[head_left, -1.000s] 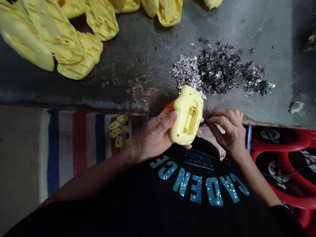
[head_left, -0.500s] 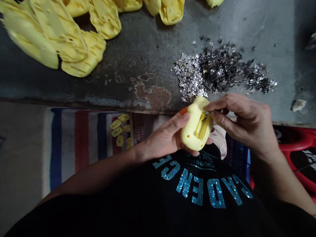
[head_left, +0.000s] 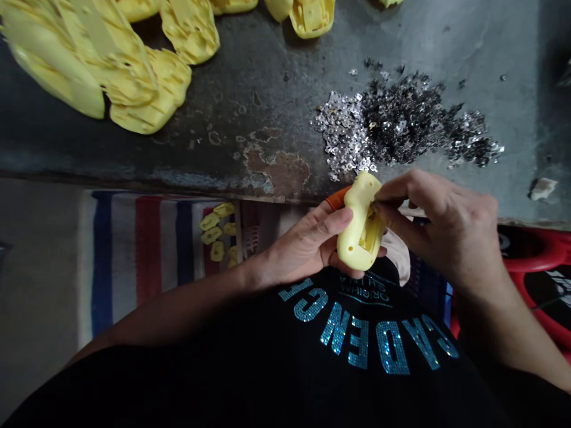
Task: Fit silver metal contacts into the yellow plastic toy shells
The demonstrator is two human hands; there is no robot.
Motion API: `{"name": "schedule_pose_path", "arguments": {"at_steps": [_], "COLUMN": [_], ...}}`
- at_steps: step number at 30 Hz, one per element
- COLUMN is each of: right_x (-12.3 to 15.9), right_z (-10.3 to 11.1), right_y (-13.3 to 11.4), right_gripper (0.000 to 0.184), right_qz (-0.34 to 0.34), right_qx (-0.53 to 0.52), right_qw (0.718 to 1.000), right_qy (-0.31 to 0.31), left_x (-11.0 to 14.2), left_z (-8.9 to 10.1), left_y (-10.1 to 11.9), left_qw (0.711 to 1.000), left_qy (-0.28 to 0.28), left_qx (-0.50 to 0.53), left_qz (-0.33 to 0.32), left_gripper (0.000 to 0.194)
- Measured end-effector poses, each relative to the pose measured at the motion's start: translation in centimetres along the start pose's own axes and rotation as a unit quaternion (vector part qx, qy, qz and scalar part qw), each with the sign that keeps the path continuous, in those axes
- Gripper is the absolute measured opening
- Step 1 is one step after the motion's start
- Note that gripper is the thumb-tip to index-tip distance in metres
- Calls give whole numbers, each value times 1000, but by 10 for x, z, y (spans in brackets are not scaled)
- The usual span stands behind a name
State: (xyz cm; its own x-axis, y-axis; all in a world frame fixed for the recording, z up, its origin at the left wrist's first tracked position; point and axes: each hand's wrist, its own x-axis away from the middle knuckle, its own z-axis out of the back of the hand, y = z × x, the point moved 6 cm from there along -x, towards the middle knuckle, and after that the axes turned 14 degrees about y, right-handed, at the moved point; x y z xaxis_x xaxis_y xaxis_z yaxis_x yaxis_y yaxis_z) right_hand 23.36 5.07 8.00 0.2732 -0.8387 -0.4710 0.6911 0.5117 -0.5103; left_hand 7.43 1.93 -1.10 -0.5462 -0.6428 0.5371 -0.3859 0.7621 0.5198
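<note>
My left hand (head_left: 312, 238) is closed around a yellow plastic housing (head_left: 357, 235) with an open rectangular battery compartment on its upper face. An orange band (head_left: 338, 198) wraps one of that hand's fingers. At the compartment's upper end, the thumb and forefinger of my right hand (head_left: 439, 217) are pinched together; whatever lies between the fingertips is hidden. Just beyond the housing, on the table, lies a pile of small metal contact plates (head_left: 401, 122), shiny silver on its left and darker on its right.
Several larger yellow plastic shells (head_left: 151, 92) lie at the table's (head_left: 250, 77) far left. Small yellow parts (head_left: 212, 229) rest below the table edge, beside a striped cloth (head_left: 147, 249). A red stool-like object (head_left: 530, 255) stands at right. A whitish lump (head_left: 543, 188) sits near the table's right edge.
The housing has shifted slightly right and turned a little in my left hand. My right fingertips have moved deeper into the compartment's upper end.
</note>
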Motion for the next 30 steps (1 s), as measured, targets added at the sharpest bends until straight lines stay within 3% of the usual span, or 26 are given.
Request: {"name": "schedule_pose_path", "arguments": {"at_steps": [5,10,24,30], "right_x": [5,11,35,36], "right_z": [4,15,4,8], "right_y": [-6,-2,3,-6], "right_gripper": [13,19,50,39], "right_qz": [12,4,128,176], "right_qx": [31,21,73,112], "right_qw": [999,995,985,971], "right_qy": [23,94,91,113], "left_x": [-2,-1,-3,-3], "left_z": [1,-1,1,3], "left_y": [0,0,-4,-6], "left_qw": [1000,999,997,994], "left_qy": [2,-33,-71,-95], "left_qx": [6,25,29,40], "left_qz": [-2,3,13,33], "left_gripper": [105,98,98,102]}}
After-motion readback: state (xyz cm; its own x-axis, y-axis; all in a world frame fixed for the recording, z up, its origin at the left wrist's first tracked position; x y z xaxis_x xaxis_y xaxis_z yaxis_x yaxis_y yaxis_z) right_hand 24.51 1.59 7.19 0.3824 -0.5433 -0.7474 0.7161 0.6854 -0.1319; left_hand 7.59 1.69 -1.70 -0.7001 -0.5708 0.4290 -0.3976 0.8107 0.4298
